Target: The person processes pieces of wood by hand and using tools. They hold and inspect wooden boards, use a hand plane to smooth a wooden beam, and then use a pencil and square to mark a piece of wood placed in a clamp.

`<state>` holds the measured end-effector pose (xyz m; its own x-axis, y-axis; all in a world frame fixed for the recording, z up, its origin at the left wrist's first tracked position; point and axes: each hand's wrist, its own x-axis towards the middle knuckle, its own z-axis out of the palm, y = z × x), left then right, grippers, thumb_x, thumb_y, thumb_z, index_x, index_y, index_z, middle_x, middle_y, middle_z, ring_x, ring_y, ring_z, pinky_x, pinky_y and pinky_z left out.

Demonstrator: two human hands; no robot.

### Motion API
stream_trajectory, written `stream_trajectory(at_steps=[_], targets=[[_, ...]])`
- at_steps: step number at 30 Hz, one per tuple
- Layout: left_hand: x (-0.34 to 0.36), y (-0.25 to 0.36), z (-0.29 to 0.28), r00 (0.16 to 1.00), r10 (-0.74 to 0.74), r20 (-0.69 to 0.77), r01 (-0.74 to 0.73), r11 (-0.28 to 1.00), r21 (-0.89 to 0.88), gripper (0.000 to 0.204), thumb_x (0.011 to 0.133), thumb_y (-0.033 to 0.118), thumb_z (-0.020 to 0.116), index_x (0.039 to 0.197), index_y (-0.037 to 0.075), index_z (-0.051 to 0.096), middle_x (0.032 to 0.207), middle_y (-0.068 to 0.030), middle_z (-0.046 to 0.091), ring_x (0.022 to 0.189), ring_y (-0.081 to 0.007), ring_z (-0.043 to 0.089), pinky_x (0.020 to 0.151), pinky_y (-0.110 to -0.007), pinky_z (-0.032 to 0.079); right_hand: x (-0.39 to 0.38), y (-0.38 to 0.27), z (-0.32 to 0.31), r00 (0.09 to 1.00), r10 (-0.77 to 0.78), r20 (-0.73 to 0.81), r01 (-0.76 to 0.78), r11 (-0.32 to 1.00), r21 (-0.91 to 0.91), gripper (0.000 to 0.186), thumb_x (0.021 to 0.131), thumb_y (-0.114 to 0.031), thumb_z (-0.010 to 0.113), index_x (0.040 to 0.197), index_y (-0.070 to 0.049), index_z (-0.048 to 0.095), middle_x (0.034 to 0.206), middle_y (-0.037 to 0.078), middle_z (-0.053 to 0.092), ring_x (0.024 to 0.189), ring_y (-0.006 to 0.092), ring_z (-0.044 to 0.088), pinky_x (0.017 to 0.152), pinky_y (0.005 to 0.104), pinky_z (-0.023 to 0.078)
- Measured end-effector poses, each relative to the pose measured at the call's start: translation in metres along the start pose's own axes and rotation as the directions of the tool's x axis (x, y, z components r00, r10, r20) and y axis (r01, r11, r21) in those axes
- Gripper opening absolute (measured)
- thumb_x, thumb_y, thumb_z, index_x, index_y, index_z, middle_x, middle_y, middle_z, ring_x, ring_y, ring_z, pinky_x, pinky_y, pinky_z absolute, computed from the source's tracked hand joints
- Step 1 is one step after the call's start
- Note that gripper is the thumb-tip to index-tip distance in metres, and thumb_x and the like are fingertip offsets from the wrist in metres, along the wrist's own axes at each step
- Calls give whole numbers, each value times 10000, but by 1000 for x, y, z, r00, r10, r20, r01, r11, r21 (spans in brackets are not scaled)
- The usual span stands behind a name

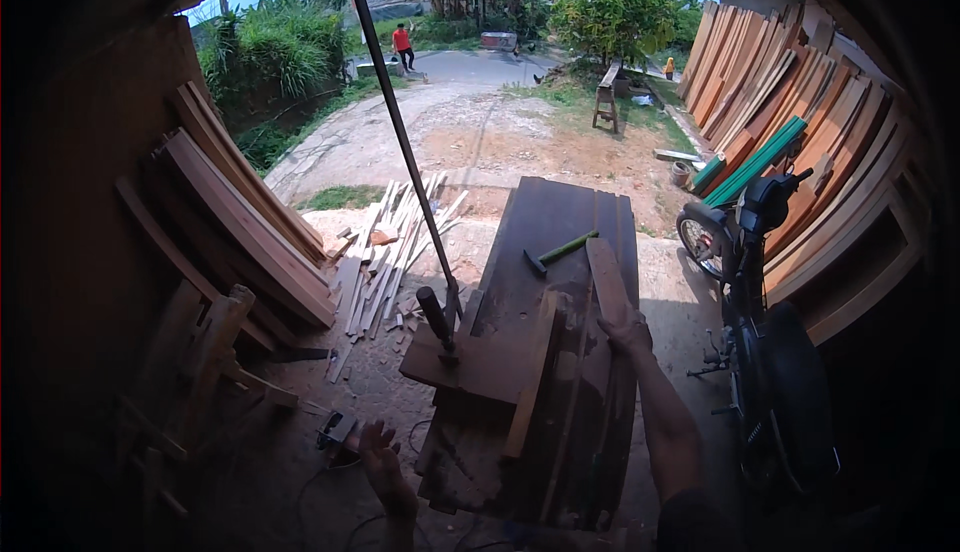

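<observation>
My right hand [627, 333] grips the near end of a short flat wooden board [606, 274], which lies along the right side of a dark workbench [560, 210]. A hammer [562, 251] with a green handle rests on the bench just left of the board's far end. My left hand [385, 464] is raised beside the bench's near left corner, fingers apart and holding nothing. Between my hands, a narrow wooden strip [532, 382] sits against a flat wooden block [480, 362]. A clamp with a dark handle [436, 314] stands upright on that block.
Left of the bench, thin wood offcuts [385, 252] litter the floor, and a power tool [338, 432] lies near my left hand. Planks [240, 217] lean on the left wall. A motorcycle [765, 352] stands to the right, before more leaning planks [820, 142]. A person [403, 47] is far off by the road.
</observation>
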<state>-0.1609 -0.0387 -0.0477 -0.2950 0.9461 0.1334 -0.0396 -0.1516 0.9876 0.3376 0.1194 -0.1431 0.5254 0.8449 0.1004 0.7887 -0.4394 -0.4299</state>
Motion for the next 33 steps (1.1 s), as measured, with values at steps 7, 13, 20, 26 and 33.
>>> stream_trajectory(at_steps=[7,13,20,26,33], targets=[[-1,-1,-6,1000,-5,-14,3,989,-147,605,1021,344,529,1486,21,317,1450,-142,459,1216,-254,511,1030,-389,399,22,31,-12,933,80,350,-317,641,699,786,820,-343,710,1480,-63,388,1080,172,676,902,244,704,739,355,591],[6,19,4,993,93,76,-78,981,-180,600,1020,325,536,1486,14,320,1418,-158,476,1185,-256,536,1005,-389,423,-137,-8,-70,976,-108,191,-212,-235,949,475,958,-274,601,1360,-48,488,1072,90,666,856,227,695,762,354,589],[16,55,88,863,193,466,-68,960,-272,499,1019,171,515,1471,22,363,1399,-129,500,1186,-199,543,992,-339,445,-242,-19,-104,995,-15,97,-98,-29,995,414,1037,-280,521,1386,-66,460,1148,114,635,1022,262,657,839,400,574],[28,81,171,645,178,743,74,953,-292,702,944,345,683,1506,84,351,1421,-153,483,1247,-262,519,1028,-390,432,-276,-80,-102,991,-129,-28,45,130,990,769,871,0,704,1527,-75,311,1417,77,488,1303,226,470,1069,361,401],[12,87,189,564,323,760,-115,942,-316,820,907,332,738,1547,104,278,1455,-154,431,1350,-258,432,1087,-383,391,-248,-105,-45,922,-375,-100,265,421,868,948,752,-187,805,1523,-64,266,1484,159,380,1399,305,385,1135,408,361]])
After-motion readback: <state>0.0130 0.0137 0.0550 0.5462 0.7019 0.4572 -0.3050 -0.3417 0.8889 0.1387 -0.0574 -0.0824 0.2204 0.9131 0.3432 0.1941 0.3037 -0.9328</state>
